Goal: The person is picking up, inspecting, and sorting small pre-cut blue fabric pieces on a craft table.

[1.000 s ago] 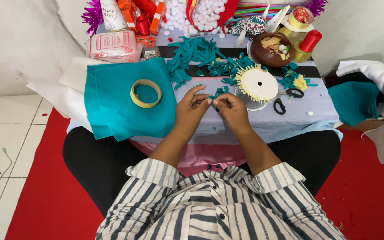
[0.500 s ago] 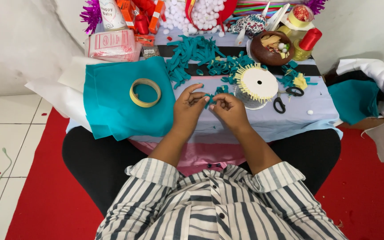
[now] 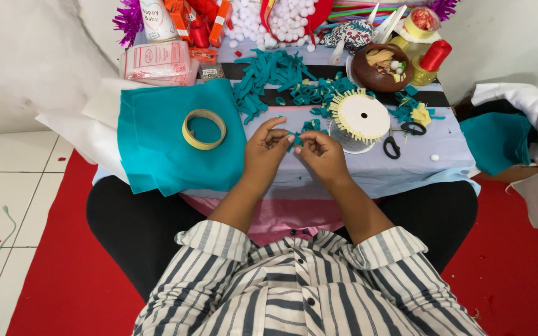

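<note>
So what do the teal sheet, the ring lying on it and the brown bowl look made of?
Teal sheet: looks like felt, matte, soft draping folds. Ring: likely a tape roll, pale yellow, thin-walled. Brown bowl: dark and slightly glossy, perhaps wood or coconut shell; cannot tell which.

Both forearms reach fwd from striped rolled-up sleeves, converging over the table's near edge, approx. mid-width. Left hand [image 3: 264, 151]: back up, fingers curled, thumb & forefinger pinched toward the right. Right hand [image 3: 323, 154]: back up, fingers bent, tips meeting the left's. Hands touch at fingertips; wrists apart, elbows tucked near the torso.
</note>
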